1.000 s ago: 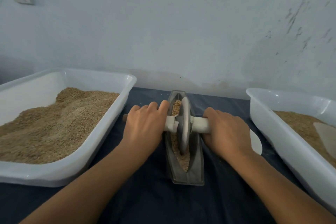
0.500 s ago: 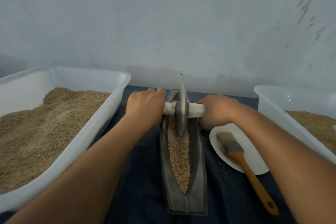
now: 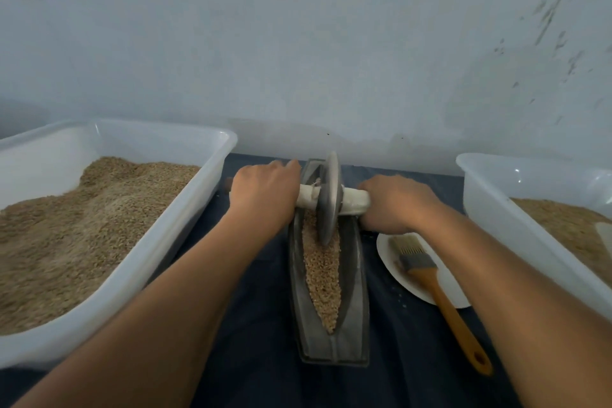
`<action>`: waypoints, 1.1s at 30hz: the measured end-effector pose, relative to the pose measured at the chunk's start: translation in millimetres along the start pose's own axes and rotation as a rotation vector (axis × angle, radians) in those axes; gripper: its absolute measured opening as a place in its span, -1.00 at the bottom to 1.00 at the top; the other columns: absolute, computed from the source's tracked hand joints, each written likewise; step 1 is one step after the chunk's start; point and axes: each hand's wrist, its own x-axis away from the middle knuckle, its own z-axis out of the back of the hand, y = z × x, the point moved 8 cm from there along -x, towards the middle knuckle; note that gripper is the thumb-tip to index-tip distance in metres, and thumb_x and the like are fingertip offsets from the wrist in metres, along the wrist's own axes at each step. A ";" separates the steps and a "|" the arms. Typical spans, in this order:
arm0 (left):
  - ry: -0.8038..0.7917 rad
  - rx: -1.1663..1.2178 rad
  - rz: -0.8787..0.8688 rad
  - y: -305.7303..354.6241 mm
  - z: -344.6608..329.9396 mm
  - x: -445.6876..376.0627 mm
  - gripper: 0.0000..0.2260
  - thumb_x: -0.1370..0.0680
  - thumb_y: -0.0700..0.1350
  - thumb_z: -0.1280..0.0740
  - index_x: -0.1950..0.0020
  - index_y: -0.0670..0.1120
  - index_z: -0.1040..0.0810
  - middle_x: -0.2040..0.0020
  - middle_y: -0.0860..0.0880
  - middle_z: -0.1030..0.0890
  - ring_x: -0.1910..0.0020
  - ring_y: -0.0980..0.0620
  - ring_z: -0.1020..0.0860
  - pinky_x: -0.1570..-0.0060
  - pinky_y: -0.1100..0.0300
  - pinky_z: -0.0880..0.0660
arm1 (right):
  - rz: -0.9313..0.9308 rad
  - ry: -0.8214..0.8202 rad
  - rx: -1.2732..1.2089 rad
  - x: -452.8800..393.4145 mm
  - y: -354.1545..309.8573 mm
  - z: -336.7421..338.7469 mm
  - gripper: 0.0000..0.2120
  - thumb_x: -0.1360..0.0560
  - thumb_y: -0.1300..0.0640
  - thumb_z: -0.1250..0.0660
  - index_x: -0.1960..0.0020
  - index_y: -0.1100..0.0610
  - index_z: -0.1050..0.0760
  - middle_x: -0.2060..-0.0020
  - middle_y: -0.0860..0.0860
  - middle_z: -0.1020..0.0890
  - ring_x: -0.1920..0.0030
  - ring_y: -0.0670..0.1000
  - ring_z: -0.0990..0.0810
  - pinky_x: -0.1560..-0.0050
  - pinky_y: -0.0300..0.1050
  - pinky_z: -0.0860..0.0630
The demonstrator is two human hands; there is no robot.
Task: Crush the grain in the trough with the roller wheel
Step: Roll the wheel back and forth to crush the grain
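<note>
Head view: left hand (image 3: 265, 192) and right hand (image 3: 394, 204) grip roller wheel (image 3: 328, 199) axle over dark cloth (image 3: 258, 358).

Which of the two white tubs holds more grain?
The left tub, beside the left hand. Its grain is heaped high toward the back wall, while the right tub shows only a low, flat layer, though it is partly out of frame.

Matt grey metal trough (image 3: 359, 278) and roller wheel (image 3: 328, 197) — glossy white plastic tubs (image 3: 185, 219), wooden-handled brush (image 3: 440, 295).
</note>
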 end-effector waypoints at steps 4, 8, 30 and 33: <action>0.019 -0.022 0.013 -0.2 6.0 21.1 -0.67 -0.47 -0.10 -0.45 -0.08 0.00 -0.32 0.03 0.01 -0.53 0.23 0.01 -0.41 0.30 0.12 -0.25 | -0.027 0.165 0.041 22.5 -4.2 3.8 -0.87 -0.37 -0.10 -0.34 0.11 -0.16 -0.44 0.25 -0.13 -0.55 0.28 -0.05 -0.50 0.40 -0.15 -0.27; 0.043 -0.023 -0.012 4.2 13.0 46.0 -0.64 -0.46 -0.11 -0.45 -0.09 0.01 -0.30 0.01 0.02 -0.55 0.15 0.00 -0.51 0.14 0.10 -0.33 | -0.064 0.321 0.094 48.6 -10.0 6.7 -0.87 -0.37 -0.08 -0.31 0.10 -0.13 -0.44 0.33 -0.12 -0.51 0.35 -0.02 -0.46 0.43 -0.14 -0.24; 0.153 0.026 -0.079 13.5 36.4 101.8 -0.61 -0.44 -0.11 -0.42 -0.08 0.04 -0.23 0.02 0.06 -0.40 0.09 0.03 -0.36 -0.03 0.11 -0.34 | 0.067 0.754 0.100 130.3 -34.3 13.9 -0.72 -0.36 0.06 -0.50 0.17 0.02 -0.37 0.36 -0.06 -0.49 0.40 0.08 -0.38 0.36 -0.08 -0.18; 0.109 0.004 -0.083 14.4 30.1 86.8 -0.58 -0.44 -0.12 -0.44 -0.17 0.04 -0.28 -0.05 0.04 -0.48 -0.01 0.00 -0.49 -0.05 0.09 -0.38 | 0.031 0.645 0.109 110.7 -27.2 8.7 -0.72 -0.40 -0.02 -0.41 0.17 -0.03 -0.28 0.38 -0.09 -0.44 0.39 0.08 -0.44 0.41 -0.08 -0.27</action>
